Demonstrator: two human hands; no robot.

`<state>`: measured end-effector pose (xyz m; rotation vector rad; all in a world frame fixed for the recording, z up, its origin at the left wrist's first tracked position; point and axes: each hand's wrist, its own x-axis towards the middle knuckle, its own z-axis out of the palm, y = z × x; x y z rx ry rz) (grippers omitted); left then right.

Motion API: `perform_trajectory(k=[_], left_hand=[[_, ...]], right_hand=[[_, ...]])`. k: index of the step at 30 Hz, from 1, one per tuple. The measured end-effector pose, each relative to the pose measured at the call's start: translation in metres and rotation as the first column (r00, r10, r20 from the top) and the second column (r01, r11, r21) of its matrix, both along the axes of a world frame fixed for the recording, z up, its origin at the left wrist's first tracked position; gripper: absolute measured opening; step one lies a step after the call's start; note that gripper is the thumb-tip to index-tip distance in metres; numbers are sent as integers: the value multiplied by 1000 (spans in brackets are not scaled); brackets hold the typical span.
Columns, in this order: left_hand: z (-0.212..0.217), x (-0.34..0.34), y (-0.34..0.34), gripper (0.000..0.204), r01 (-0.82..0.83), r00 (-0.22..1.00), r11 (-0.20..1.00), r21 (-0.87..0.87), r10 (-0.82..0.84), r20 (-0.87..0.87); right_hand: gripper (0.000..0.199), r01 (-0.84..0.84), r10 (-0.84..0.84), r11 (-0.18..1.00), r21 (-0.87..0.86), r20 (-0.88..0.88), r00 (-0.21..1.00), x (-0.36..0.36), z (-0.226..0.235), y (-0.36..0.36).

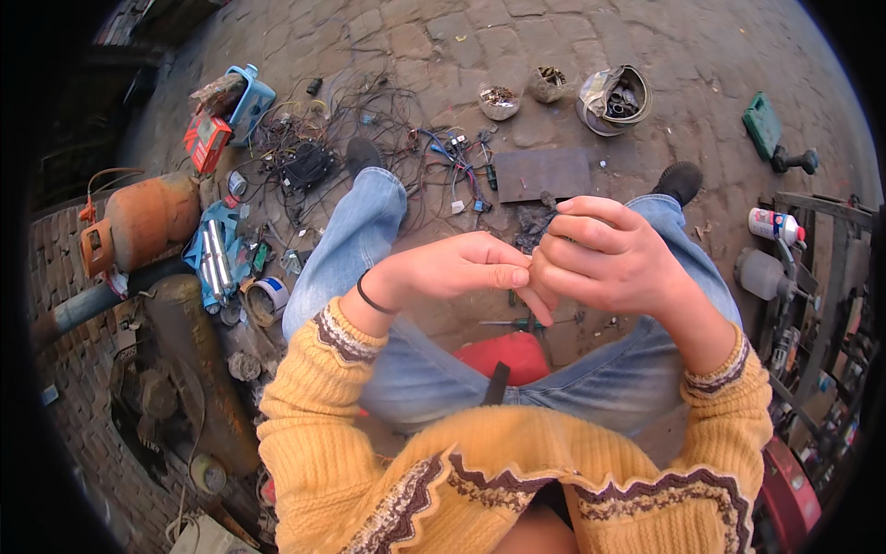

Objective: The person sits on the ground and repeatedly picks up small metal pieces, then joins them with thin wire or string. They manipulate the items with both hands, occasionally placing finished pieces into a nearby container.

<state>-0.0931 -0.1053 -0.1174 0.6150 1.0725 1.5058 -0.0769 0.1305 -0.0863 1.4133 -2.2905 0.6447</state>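
Observation:
My two hands meet in front of me, above my lap. My left hand (466, 263), with a dark band at the wrist, has its thumb and fingers pressed together against the other hand. Next to it, my right hand (600, 258) is closed, its fingers curled inward. Whatever lies between the fingers is hidden or too small to name. Just past my right knuckles is a dark, crumpled piece (533, 222) near the ground; I cannot tell whether either hand touches it. Below my hands, a screwdriver (503, 323) lies by a red seat (506, 358) between my legs.
Tangled cables (369, 120) and a flat dark plate (543, 175) lie ahead on the paving. Two bowls of small metal parts (499, 102) and a bucket (616, 100) stand beyond. An orange gas cylinder (152, 217) is at left, a metal rack (826, 305) at right, a green case (762, 126) far right.

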Motion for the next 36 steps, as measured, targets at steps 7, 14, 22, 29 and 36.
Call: perform_trajectory(k=[7,14,22,29,36], left_hand=[[3,9,11,16,-340,587,932,-127,105,-802],[-11,-8,27,18,-529,-426,810,253,4,-905],[7,-14,8,48,-723,-63,686,84,56,-996],[5,-20,7,40,-728,372,675,116,532,-761],[5,-10,17,42,-396,916,918,-22,394,-79]], right_hand=[[21,186,-166,982,-19,368,915,1,-12,-5],[16,645,455,761,-69,766,-455,-9,-26,-5],[8,595,-245,803,-30,894,376,-33,-7,20],[18,132,-135,984,115,12,991,-28,-2,11],[17,192,-192,981,-13,-167,967,-28,3,9]])
